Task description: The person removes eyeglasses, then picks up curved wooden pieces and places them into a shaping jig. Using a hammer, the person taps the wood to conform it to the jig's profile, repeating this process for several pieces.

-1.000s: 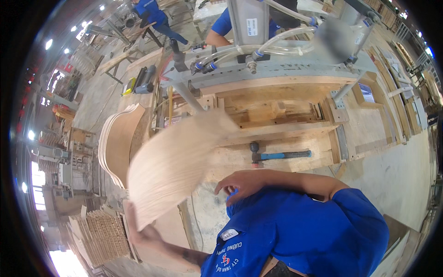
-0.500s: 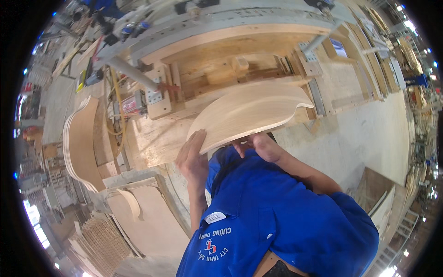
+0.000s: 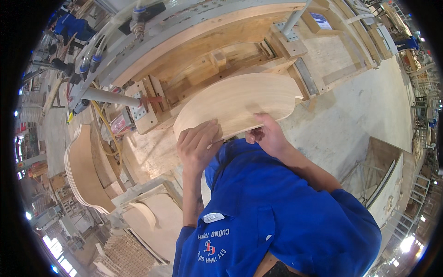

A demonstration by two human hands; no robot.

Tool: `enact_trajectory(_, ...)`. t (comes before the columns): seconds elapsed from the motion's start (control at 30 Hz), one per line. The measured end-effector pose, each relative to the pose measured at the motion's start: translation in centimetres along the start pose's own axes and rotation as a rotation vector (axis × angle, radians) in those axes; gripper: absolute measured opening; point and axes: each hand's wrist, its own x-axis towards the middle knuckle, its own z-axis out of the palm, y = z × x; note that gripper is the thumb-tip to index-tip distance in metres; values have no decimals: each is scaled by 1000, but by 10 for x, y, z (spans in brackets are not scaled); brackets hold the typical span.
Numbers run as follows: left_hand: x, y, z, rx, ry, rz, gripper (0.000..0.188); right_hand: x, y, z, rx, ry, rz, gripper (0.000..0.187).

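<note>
You hold a curved plywood panel (image 3: 240, 104) in both hands at the centre of the view, its pale face arched above the wooden press form (image 3: 207, 55) that fills the frame from 10 to 1 o'clock. Your left hand (image 3: 198, 145) lies flat on the panel's near edge, fingers (image 3: 205, 131) spread and pressed on the wood; your right hand (image 3: 267, 134) grips the same edge just at 3 o'clock of the left, its fingers curled under the panel with the thumb on top. Your blue shirt (image 3: 277, 217) fills the lower middle of the view. A grey metal rod (image 3: 110, 97) with yellow hose beside it runs in from 9 o'clock toward the form. At 8 o'clock a stack of similar bent panels (image 3: 85, 168) stands on edge, well apart from your hands. Concrete floor (image 3: 364, 106) spreads out at 3 o'clock. Another person in blue (image 3: 74, 25) works far off at 11 o'clock.
</note>
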Motion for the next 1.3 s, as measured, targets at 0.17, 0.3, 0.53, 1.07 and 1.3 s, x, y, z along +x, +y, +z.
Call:
enact_trajectory(0.17, -3, 7, 2, -23, 22, -135, 29, 4, 10, -6, 64, 39, 83, 33)
enact_trajectory(0.3, 5, 2, 2, -90, -5, -211, 17, 14, 2, -4, -58, -19, 28, 33)
enact_trajectory(0.53, 45, 8, -20, -622, -374, -287, 17, 25, -14, -3, -32, -10, 99, 25)
enact_trajectory(1.07, 5, -7, 27, -1190, -795, -686, 84, 82, -53, -30, -32, 45, 89, 30)
enact_trajectory(1.3, 38, 11, 64, -1889, 274, -1261, 58, 104, -67, -30, 111, -31, 146, 33)
